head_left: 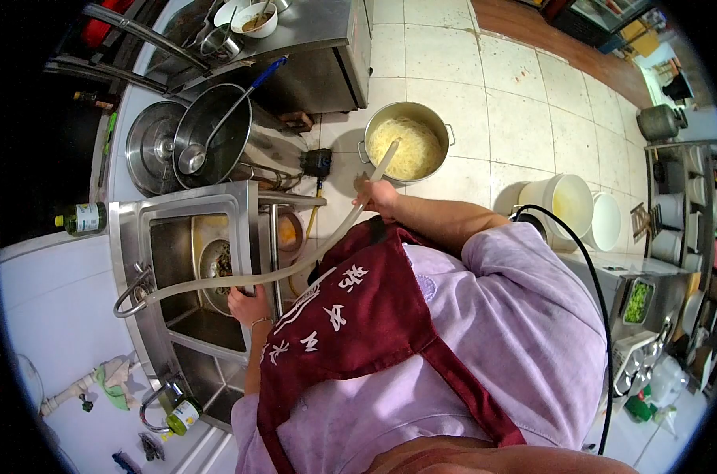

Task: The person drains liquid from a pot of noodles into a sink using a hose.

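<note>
My right hand (380,197) is wrapped round a pale flexible hose (327,246) near its free end. That end points into a large two-handled metal pot (440,118) on the tiled floor, which holds pale yellow noodles (410,154). From my right hand the hose runs back to a curved tap (133,296) at the sink. My left hand (249,305) is at the front edge of the sink (244,237), just below the hose. Its fingers are apart and bent over the rim. Close by in the basin is a round pan (216,261) with dark and green bits.
Behind the sink stand a tall pot (240,118) with a ladle (192,158) and a round lid (149,146). White buckets (568,205) are on the floor at the right. A black cable (591,276) curves beside me. A steel cabinet (327,71) stands at the top.
</note>
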